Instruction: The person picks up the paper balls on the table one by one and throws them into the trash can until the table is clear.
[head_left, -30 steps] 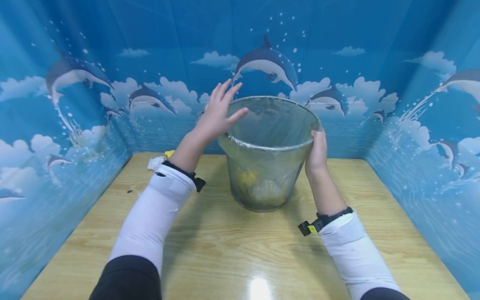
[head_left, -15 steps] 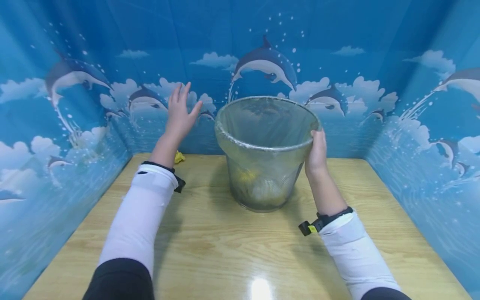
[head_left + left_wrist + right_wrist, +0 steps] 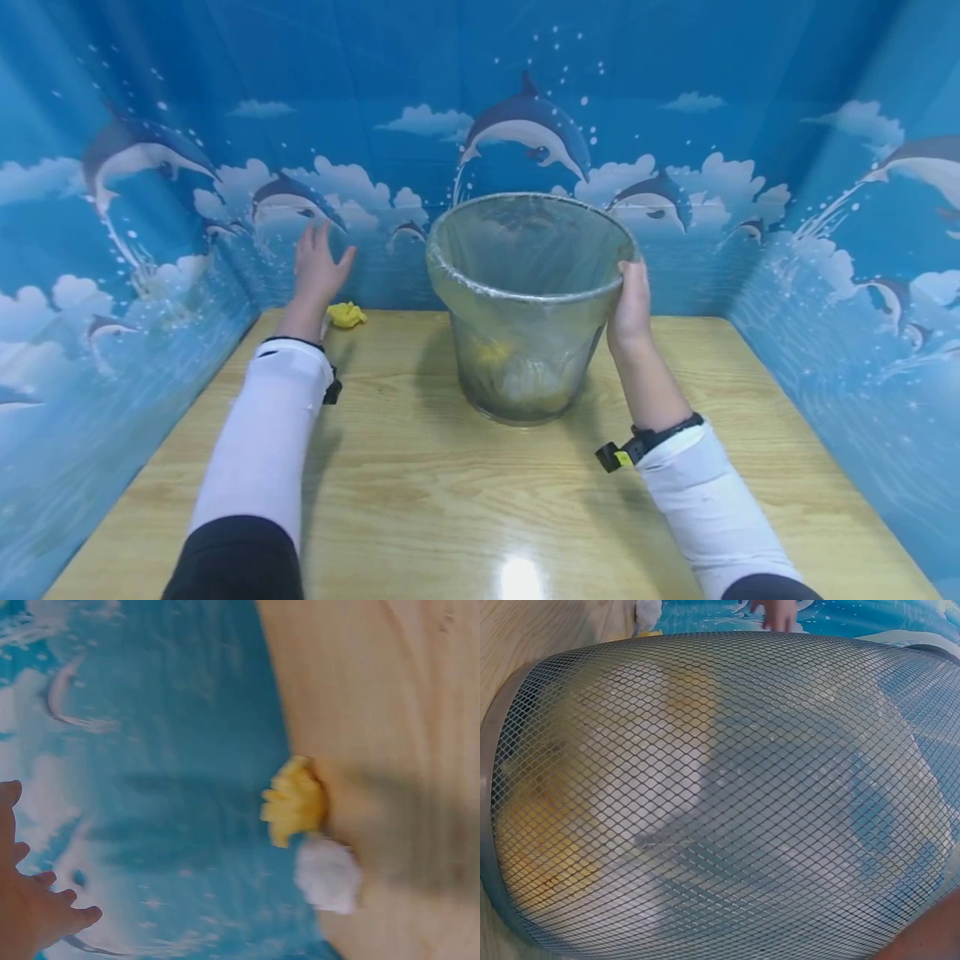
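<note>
A mesh wastebasket [image 3: 517, 333] with a clear plastic liner folded over its rim stands on the table, holding white and yellow crumpled pieces seen through its side. My right hand [image 3: 632, 304] grips the basket's rim at the right, the thumb near the top edge. Fingers spread, my left hand [image 3: 317, 271] is in the air at the back left, holding nothing. Below it lie a crumpled yellow piece [image 3: 346, 315] and a crumpled white piece [image 3: 328, 874], side by side at the table's back edge; in the head view the left arm mostly hides the white one.
A wooden table [image 3: 420, 500] spans the front. Blue dolphin-print curtains [image 3: 360, 100] enclose it at the back and both sides. Dark bands with small cameras sit on both wrists, over white sleeves.
My left hand has moved left and down, away from the basket's rim to above the yellow and white pieces. My right hand stays at the rim; the basket has hardly moved.
</note>
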`<state>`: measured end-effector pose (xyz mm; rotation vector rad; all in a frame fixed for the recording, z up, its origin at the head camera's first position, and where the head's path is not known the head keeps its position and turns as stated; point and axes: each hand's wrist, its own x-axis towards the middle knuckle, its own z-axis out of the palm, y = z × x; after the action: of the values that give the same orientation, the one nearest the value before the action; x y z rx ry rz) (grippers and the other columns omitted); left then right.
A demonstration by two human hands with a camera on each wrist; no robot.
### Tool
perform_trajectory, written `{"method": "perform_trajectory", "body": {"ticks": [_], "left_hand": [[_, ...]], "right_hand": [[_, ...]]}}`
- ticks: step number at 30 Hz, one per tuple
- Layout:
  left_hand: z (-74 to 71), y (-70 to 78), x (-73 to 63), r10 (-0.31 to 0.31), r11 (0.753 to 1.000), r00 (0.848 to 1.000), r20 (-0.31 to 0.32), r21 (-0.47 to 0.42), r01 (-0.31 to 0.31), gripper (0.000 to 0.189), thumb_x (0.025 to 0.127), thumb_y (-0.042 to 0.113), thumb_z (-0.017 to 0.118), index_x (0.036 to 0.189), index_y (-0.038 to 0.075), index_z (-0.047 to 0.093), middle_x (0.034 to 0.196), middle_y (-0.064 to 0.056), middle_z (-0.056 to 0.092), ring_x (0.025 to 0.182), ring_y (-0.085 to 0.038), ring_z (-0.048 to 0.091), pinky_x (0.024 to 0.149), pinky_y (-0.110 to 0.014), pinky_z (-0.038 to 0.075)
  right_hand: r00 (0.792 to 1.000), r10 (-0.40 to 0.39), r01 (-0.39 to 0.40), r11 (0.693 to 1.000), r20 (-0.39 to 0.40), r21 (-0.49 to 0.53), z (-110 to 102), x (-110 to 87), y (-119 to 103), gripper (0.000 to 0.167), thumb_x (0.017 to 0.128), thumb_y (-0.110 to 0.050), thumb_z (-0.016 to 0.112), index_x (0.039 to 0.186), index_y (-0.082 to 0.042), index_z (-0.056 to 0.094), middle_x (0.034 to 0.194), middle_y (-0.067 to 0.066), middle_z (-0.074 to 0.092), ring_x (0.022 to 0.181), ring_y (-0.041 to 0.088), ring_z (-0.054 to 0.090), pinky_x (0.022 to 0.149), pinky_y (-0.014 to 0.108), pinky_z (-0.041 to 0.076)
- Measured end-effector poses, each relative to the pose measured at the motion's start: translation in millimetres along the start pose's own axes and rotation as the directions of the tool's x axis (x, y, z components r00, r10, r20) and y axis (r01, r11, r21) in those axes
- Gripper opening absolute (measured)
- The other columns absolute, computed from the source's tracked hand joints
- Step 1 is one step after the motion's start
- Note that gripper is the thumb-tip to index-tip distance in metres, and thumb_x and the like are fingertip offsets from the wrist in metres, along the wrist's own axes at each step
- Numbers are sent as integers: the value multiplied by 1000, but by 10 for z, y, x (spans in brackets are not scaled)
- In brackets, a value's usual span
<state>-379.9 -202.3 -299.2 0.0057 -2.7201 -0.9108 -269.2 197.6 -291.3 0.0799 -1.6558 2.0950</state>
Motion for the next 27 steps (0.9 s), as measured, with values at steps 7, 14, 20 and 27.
{"method": "perform_trajectory", "body": {"ticks": [7, 14, 20, 27], "left_hand": [[255, -435, 50, -71, 994, 994, 86, 88, 64, 75, 102, 32, 45, 156, 5, 1, 160, -24, -6, 147, -44, -2, 116, -62, 6], [590, -708, 65, -93, 967, 972, 218, 252, 36, 80, 99, 31, 51, 153, -4, 4, 158, -30, -4, 145, -49, -2, 111, -70, 8], [736, -763, -12, -110, 959, 952, 286, 283, 25, 80, 98, 30, 51, 152, -7, 4, 157, -31, -6, 145, -49, -5, 109, -73, 5], [795, -750, -157, -146, 925, 933, 328, 379, 11, 72, 97, 23, 51, 149, -10, 14, 155, -31, 11, 143, -49, 9, 107, -74, 15]], "right_hand": [[1000, 12, -11, 1000, 20, -13, 12, 3, -7, 56, 94, -21, 27, 148, -5, 28, 146, 13, 31, 129, 25, 32, 114, 40, 25], [1000, 24, -24, 999, -7, -25, -26, 4, -29, 56, 93, -22, 29, 146, -3, 31, 141, 12, 33, 128, 25, 32, 113, 40, 25], [998, 57, -57, 997, 2, -46, -71, -19, -47, 56, 95, -23, 27, 149, -8, 28, 147, 11, 28, 133, 24, 28, 115, 39, 23], [998, 54, -52, 997, 36, -51, -48, -23, -44, 55, 95, -22, 27, 148, -7, 29, 147, 11, 29, 134, 24, 28, 115, 40, 22]]}}
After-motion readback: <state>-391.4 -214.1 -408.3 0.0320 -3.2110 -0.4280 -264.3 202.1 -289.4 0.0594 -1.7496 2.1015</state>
